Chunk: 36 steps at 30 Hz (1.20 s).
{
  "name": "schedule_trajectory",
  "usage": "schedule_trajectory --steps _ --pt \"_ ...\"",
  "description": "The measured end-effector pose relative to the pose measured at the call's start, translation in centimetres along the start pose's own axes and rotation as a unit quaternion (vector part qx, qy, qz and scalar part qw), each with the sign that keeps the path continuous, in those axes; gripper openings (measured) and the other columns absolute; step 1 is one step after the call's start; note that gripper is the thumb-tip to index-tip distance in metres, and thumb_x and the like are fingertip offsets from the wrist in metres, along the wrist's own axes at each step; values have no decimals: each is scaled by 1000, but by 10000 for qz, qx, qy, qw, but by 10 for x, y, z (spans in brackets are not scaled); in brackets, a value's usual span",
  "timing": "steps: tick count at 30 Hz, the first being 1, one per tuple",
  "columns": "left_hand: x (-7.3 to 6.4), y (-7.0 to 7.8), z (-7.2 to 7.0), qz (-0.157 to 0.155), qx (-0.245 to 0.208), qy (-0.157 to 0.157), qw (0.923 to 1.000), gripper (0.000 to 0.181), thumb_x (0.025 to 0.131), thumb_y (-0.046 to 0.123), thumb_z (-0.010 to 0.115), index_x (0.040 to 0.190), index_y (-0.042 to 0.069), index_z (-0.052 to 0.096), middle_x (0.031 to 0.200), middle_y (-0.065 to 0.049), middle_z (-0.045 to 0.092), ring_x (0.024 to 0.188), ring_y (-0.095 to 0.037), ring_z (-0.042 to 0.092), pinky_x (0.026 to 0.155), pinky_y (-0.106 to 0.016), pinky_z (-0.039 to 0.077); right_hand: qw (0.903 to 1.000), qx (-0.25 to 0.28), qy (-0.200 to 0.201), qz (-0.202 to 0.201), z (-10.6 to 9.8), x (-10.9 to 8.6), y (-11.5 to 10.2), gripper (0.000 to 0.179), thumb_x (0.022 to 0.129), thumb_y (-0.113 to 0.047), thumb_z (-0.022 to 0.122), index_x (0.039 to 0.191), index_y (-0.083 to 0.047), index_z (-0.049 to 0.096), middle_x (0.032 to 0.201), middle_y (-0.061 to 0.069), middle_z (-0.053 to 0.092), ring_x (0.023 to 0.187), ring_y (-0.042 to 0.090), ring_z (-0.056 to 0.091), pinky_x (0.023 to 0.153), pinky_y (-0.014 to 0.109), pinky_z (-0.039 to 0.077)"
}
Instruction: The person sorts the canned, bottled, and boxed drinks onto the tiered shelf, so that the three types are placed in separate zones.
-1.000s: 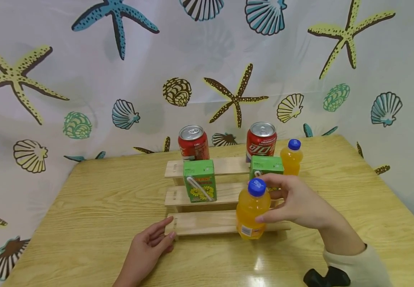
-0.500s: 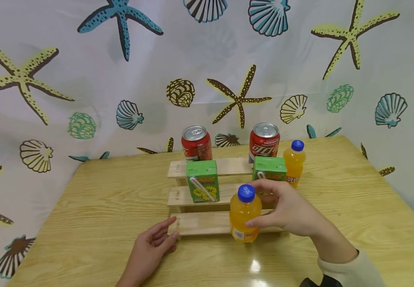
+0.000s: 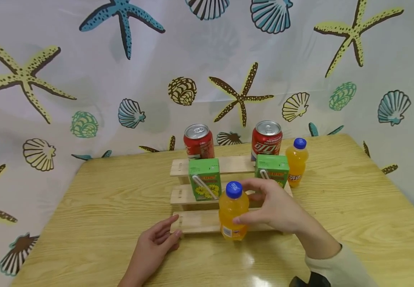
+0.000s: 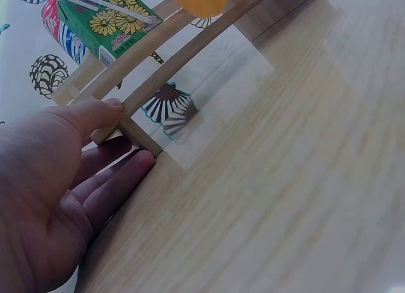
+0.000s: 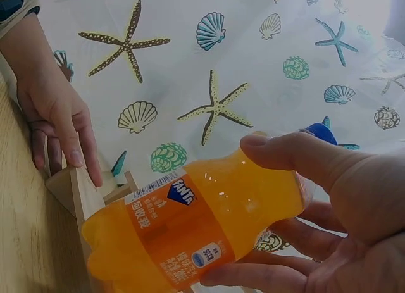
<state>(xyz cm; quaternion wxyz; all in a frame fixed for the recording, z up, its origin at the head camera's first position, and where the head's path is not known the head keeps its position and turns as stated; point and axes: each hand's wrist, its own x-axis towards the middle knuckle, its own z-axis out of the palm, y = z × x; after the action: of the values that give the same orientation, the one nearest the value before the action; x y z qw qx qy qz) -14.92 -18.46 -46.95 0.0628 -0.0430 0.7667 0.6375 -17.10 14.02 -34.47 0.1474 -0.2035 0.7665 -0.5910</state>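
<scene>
My right hand point(image 3: 276, 207) grips an orange Fanta bottle point(image 3: 233, 213) with a blue cap, thumb on one side and fingers on the other. The bottle is upright at the front of the lowest step of a three-tier wooden rack point(image 3: 198, 221). In the right wrist view its Fanta label point(image 5: 174, 223) shows between the bottle's base and my thumb. My left hand point(image 3: 154, 243) holds the left end of the lowest step; in the left wrist view the thumb point(image 4: 101, 114) lies against the wood and the fingers reach around the end piece.
Green drink cartons with straws, one left point(image 3: 205, 179) and one right point(image 3: 272, 167), stand on the middle step. Red cola cans, left point(image 3: 198, 143) and right point(image 3: 266, 139), stand on the top step. Another orange bottle point(image 3: 296, 161) stands right of the rack on the table point(image 3: 103, 199).
My right hand has carried the Fanta bottle leftward along the front of the lowest step. The left hand stays at the rack's end, and the head view has shifted slightly.
</scene>
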Motion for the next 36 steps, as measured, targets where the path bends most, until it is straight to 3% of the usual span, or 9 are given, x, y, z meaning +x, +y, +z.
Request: schedule_trajectory --steps 13,21,36 --pt "0 -1 -3 -4 7 -61 10000 46 92 12 73 136 19 63 117 -14 73 97 -19 74 76 -31 65 9996 185 185 -64 17 16 -2 64 76 -13 89 133 -7 59 133 13 61 117 34 65 94 40 61" --pt "0 -1 -2 32 65 -26 10000 45 92 10 73 135 19 63 116 -14 73 96 -19 74 75 -31 65 9987 270 427 120 31 22 -2 67 76 -10 88 135 -7 58 135 12 60 120 34 63 94 40 60" --pt "-2 2 -1 78 -45 -42 10000 45 91 10 74 135 15 64 121 -16 71 98 -21 74 75 -30 65 9972 150 715 -133 51 31 -7 63 75 -9 89 132 -9 61 134 9 62 123 34 62 95 41 60"
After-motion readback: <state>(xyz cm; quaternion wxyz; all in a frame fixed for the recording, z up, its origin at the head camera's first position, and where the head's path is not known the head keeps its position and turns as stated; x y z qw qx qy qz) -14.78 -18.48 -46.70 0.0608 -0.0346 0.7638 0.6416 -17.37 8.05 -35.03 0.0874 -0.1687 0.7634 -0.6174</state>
